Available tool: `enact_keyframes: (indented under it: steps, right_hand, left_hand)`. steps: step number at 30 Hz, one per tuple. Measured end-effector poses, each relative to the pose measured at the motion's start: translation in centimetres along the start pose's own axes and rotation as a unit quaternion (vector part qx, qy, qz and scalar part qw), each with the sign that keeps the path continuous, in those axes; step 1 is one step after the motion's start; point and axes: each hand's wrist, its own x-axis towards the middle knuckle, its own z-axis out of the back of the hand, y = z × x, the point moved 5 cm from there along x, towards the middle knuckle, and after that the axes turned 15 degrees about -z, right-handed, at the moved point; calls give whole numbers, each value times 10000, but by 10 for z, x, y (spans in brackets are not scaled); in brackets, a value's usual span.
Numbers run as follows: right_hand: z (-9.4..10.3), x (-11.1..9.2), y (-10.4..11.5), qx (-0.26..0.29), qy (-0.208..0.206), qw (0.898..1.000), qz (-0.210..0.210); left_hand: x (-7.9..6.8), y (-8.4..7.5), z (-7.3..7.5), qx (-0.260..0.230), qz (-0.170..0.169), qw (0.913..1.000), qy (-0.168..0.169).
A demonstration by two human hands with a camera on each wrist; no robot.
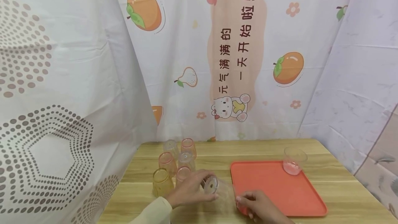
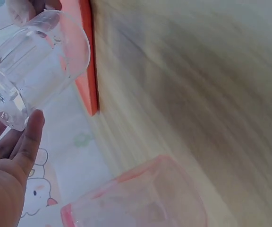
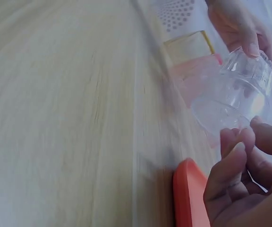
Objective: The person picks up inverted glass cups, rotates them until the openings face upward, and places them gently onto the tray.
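Note:
A clear plastic cup is held tilted above the table, its base toward my left hand and its open rim toward my right hand. In the left wrist view, fingers and thumb of the left hand grip the base end of the clear cup. My right hand pinches at the rim edge in the right wrist view. Behind the left hand stand several cups: a yellow cup, a pink cup and other pink and clear ones.
A red tray lies right of centre on the wooden table. Another clear cup stands on its far right corner, wide end up. A printed curtain hangs behind the table.

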Motion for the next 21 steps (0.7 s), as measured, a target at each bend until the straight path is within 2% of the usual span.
enact_keyframes:
  steps: [4,9,12,16,21]
  right_hand:
    - [0,1,0,449,296,9986,1]
    - [1,1,2,1206,691,9902,-145]
    - [1,0,4,1494,824,9851,-190]
    - [1,0,5,1642,793,9830,-192]
    - [1,0,6,1524,610,9863,-147]
  left_hand:
    - [0,0,-3,-282,10,9996,-57]
    - [-1,1,-5,-389,-5,9991,-151]
    - [-2,0,-6,-535,97,9983,-188]
    - [-4,0,-8,-553,212,9981,-151]
    - [-6,-1,-9,-312,196,9993,-108]
